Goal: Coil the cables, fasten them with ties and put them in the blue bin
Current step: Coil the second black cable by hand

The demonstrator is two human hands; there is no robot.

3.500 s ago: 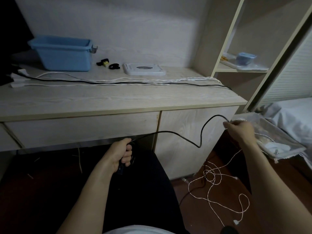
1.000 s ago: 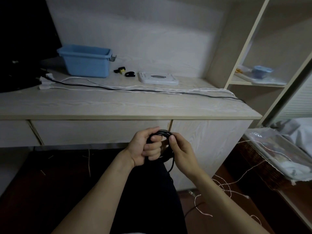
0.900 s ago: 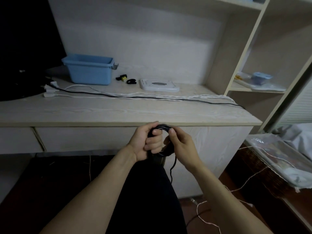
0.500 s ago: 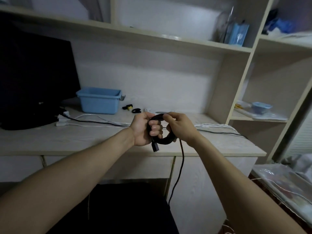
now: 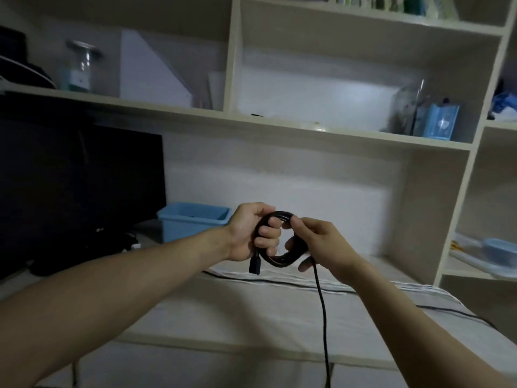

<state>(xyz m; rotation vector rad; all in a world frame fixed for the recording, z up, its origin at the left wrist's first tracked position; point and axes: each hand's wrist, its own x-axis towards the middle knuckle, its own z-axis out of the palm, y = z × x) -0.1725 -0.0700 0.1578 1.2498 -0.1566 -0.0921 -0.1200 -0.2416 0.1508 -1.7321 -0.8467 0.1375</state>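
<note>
Hanging in the air above the tabletop (image 5: 251, 312), the black cable coil (image 5: 282, 259) is gripped by the left hand (image 5: 249, 233), fingers curled through the loop, its plug dangling below. The right hand (image 5: 319, 247) pinches the coil's top and far side; a loose tail drops from it. Behind sits the blue bin (image 5: 193, 219); more cables (image 5: 363, 287) lie along the tabletop beside a dark monitor (image 5: 81, 191).

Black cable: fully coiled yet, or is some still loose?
Not fully. The black cable is looped in the left hand, pinched by the right hand, but a loose length hangs down past the desk edge.
</note>
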